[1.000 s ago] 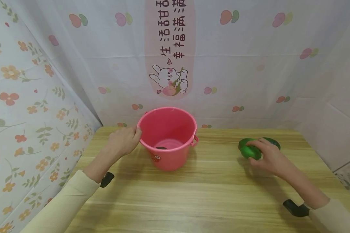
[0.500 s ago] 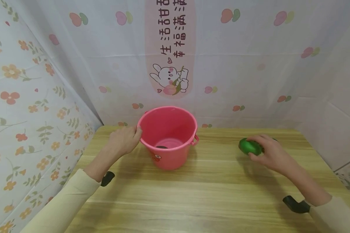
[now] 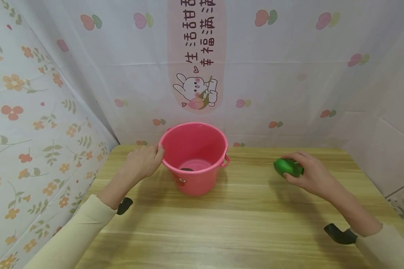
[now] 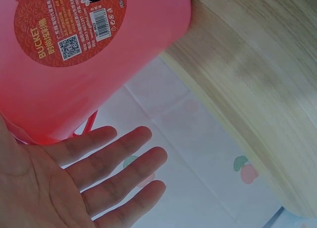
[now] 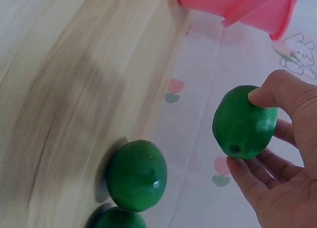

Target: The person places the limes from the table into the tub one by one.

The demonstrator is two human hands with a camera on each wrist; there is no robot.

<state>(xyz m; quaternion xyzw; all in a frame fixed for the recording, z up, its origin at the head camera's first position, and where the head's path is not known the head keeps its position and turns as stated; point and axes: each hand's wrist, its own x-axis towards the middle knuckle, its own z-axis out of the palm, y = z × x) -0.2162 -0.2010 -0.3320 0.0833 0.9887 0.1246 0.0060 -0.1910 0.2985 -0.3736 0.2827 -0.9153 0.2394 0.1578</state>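
Observation:
A pink bucket (image 3: 196,183) stands upright near the table's back edge, its open top facing up. My left hand (image 3: 143,161) holds its left rim at the thumb; in the left wrist view the other fingers (image 4: 126,176) stretch out straight beside the wall, and the thumb is hidden. A smooth green oval fruit, lime-like (image 5: 245,121), is pinched between thumb and fingertips of my right hand (image 3: 311,173), raised above the table. Two more green oval fruits, one whole (image 5: 136,176) and one cut off by the frame, lie on the table in the right wrist view; my hand hides them from the head view.
Inside the bucket a small dark patch (image 3: 186,169) shows at the bottom; its kind cannot be told. The bucket's pink handle (image 3: 225,162) hangs at its right side. A printed curtain (image 3: 276,74) rises behind the wooden table (image 3: 202,231), another one on the left.
My right hand has lifted the green fruit off the table, away from the others, and shifted it slightly left. My left hand and the bucket have stayed put.

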